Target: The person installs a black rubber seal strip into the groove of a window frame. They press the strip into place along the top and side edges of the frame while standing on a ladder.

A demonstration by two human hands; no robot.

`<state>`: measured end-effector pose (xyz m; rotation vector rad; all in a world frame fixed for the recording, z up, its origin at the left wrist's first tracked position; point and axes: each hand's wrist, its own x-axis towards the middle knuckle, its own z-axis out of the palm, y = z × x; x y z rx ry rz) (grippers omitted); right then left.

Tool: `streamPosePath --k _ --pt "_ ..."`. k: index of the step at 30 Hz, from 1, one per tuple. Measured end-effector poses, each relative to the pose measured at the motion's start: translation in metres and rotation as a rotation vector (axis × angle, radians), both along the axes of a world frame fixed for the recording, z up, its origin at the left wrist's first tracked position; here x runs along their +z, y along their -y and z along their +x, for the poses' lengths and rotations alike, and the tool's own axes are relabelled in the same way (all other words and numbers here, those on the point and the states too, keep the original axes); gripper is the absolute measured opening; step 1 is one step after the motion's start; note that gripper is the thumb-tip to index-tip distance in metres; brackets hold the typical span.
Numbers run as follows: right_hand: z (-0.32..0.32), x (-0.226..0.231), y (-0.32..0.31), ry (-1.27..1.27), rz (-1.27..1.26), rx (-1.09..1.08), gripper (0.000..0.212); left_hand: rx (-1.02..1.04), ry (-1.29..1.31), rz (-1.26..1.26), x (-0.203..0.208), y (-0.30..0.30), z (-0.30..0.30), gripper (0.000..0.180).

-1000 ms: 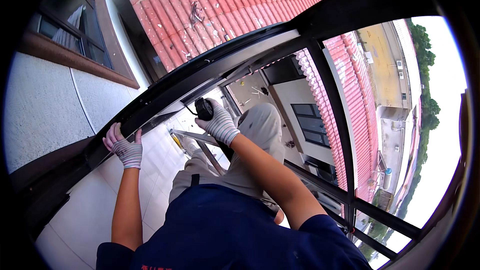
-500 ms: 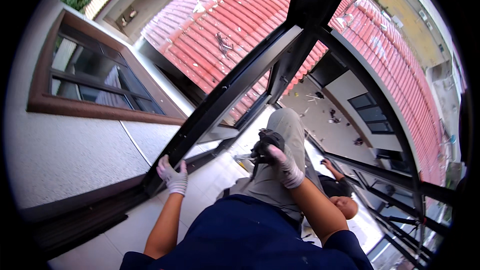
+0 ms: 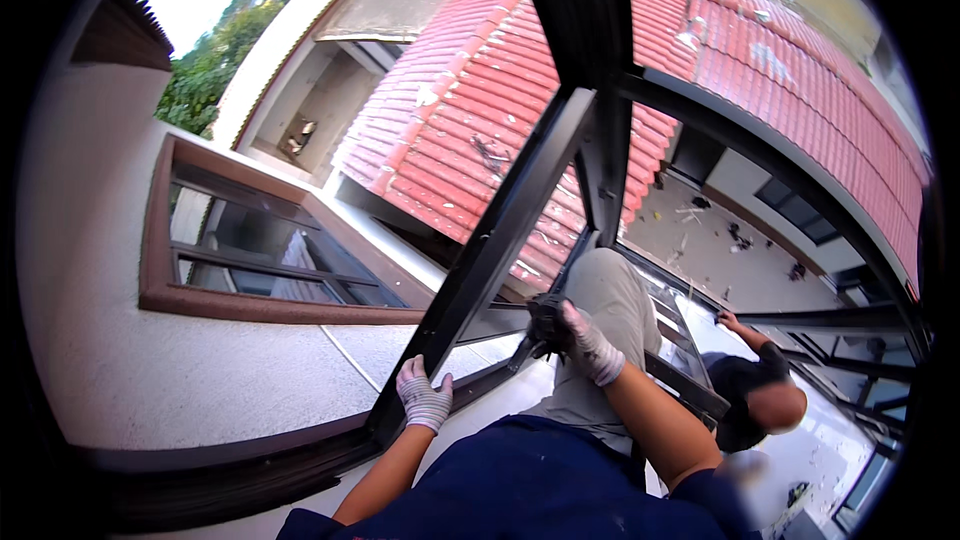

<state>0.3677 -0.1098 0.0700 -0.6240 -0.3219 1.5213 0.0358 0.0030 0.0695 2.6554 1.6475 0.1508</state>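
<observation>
My left hand (image 3: 424, 400), in a pale striped work glove, grips the lower part of a black metal window frame (image 3: 470, 275), its thumb on the near side. My right hand (image 3: 594, 345), gloved alike, is closed around a black hand-held tool (image 3: 546, 326) whose exact kind I cannot make out. The tool is in front of my raised knee, beside the slanting frame bar. My fingers cover part of its body, and a narrow dark end points down and left.
A co-worker (image 3: 765, 390) in dark clothes is below on the right, one arm reaching forward. A ladder (image 3: 690, 380) stands between us. Past the frame are red tiled roofs (image 3: 480, 110) and a courtyard (image 3: 690, 240) far down. A brown-framed window (image 3: 270, 240) is in the left wall.
My view has shifted, so the roofs and wall window sit further right and lower. The tool in my right hand is tilted differently and appears nearer the frame bar. My left hand keeps its hold.
</observation>
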Motion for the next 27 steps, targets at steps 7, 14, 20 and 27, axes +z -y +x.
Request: streamPosePath --k 7,14,20,27 --pt "-0.003 0.013 0.000 -0.080 -0.018 -0.153 0.064 0.000 -0.003 -0.029 0.006 -0.004 -0.006 0.079" --pt "0.000 0.011 0.006 -0.123 -0.080 -0.029 0.068 0.057 -0.032 -0.043 0.011 0.001 -0.010 0.075" --pt "0.005 0.032 0.006 -0.055 -0.126 -0.052 0.061 0.047 -0.022 -0.136 0.016 -0.005 -0.002 0.074" --pt "0.012 0.036 0.011 -0.005 -0.108 0.044 0.057 -0.002 0.061 -0.025 0.010 0.012 -0.008 0.069"
